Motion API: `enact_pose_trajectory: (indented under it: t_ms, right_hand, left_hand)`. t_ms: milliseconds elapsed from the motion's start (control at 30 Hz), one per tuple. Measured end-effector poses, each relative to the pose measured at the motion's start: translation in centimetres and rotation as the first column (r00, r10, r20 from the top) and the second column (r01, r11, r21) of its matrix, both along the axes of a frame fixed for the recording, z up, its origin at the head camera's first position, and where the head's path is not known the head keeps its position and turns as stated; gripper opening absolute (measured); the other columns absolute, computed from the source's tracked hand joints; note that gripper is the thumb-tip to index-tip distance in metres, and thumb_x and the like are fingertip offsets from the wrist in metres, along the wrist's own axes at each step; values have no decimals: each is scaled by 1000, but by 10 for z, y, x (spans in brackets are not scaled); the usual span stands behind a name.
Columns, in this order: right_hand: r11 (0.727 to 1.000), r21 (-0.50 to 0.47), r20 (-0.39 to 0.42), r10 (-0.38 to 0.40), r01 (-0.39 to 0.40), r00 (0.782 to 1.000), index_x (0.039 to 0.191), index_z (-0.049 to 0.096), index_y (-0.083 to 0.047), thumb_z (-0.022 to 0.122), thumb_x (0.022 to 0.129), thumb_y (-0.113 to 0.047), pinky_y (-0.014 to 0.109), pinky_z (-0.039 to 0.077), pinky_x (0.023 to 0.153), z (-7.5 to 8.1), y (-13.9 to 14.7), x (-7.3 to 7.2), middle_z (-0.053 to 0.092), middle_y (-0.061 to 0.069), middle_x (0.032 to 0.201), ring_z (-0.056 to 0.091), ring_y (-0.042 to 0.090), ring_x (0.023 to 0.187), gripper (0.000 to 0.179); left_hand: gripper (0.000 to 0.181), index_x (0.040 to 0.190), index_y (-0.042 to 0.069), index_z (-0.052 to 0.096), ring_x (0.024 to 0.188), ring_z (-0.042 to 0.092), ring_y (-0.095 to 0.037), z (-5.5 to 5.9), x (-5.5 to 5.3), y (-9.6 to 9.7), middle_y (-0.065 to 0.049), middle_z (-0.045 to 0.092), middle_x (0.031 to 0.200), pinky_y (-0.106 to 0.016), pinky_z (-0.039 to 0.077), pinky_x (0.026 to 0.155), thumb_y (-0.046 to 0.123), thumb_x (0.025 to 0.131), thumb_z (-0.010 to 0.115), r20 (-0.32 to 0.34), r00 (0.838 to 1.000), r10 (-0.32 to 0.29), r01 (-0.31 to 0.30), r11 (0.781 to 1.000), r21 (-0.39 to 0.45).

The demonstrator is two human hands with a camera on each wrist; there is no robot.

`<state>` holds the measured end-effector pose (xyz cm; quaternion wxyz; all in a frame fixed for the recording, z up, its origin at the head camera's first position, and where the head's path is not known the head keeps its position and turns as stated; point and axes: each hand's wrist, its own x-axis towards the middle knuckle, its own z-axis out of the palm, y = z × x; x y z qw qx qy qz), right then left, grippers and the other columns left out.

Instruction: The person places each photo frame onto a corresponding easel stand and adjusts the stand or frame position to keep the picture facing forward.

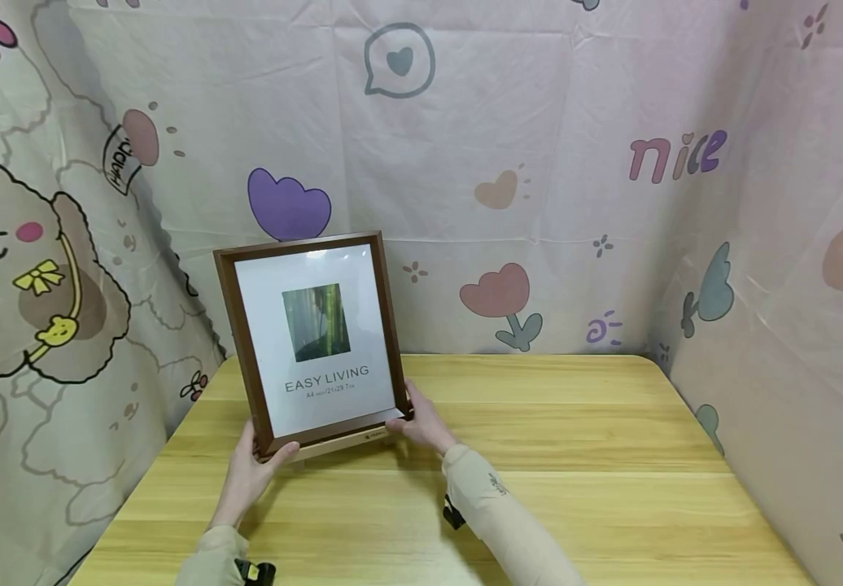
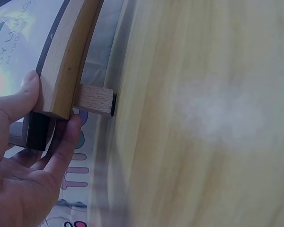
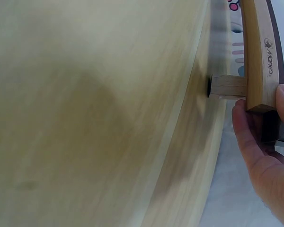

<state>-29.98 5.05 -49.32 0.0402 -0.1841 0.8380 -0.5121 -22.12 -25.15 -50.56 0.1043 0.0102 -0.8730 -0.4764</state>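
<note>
A brown picture frame (image 1: 390, 325) with a white "EASY LIVING" sheet (image 1: 329, 325) stands tilted, leaning a little to the left in the head view. Under its bottom edge runs a light wooden ledge (image 3: 259, 52) with printed lettering, and short wooden legs (image 2: 94, 98) jut from it. My left hand (image 1: 247, 480) grips the lower left corner, thumb in front and fingers beneath the ledge's end. At the lower right corner my right hand (image 1: 425, 422) holds frame and ledge the same way. The back of the frame is hidden.
Beneath lies a light wood-grain table (image 1: 575, 423), its far edge close behind the frame. Patterned cloth (image 1: 597, 89) hangs behind the table and along both sides. Dark wrist devices (image 1: 454, 514) sit at the cream sleeves (image 1: 502, 517).
</note>
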Motion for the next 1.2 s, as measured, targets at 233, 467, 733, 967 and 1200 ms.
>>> enact_pose_trajectory:
  t_ms: [233, 467, 733, 967, 1200]
  right_hand:
    - [999, 35, 12, -15, 14, 1000, 154, 31, -6, 75, 90, -10, 51, 52, 105, 0, 0, -1, 64, 25, 127, 64, 36, 114, 78]
    - [998, 54, 31, -28, 27, 999, 158, 24, -3, 75, 90, -12, 54, 49, 108, 2, 0, 1, 61, 29, 130, 62, 39, 118, 85]
    - [998, 51, 42, -26, 24, 999, 159, 21, -4, 74, 91, -14, 53, 48, 109, 0, 0, 0, 60, 30, 132, 61, 39, 120, 86]
    - [999, 49, 25, -23, 22, 999, 158, 24, -2, 75, 91, -13, 54, 50, 107, 0, 0, 0, 61, 29, 129, 62, 39, 117, 85]
    - [999, 49, 14, -21, 20, 1000, 155, 30, -5, 75, 90, -12, 53, 52, 104, 1, -1, 0, 63, 26, 126, 63, 37, 114, 79]
  left_hand:
    - [80, 154, 6, 27, 132, 48, -50, -2, 0, 0, -32, 50, 143, -67, 41, 107, 28, 93, 73, -23, 1000, -5, 5, 1000, -3]
    - [80, 153, 6, 27, 132, 50, -50, -3, -1, 1, -32, 51, 143, -68, 42, 107, 28, 93, 74, -20, 1000, -3, 3, 1000, -2]
    - [79, 153, 6, 28, 131, 50, -50, -2, -1, 0, -32, 51, 143, -68, 42, 107, 28, 93, 74, -32, 999, 1, -1, 1000, -6]
    - [76, 152, 5, 29, 129, 53, -50, -1, -1, 1, -32, 53, 140, -65, 45, 106, 27, 94, 73, -40, 999, 2, -2, 1000, -13]
    - [76, 153, 6, 29, 129, 53, -50, -2, -1, 1, -32, 53, 141, -66, 45, 105, 26, 94, 73, -48, 999, -4, 4, 1000, -5]
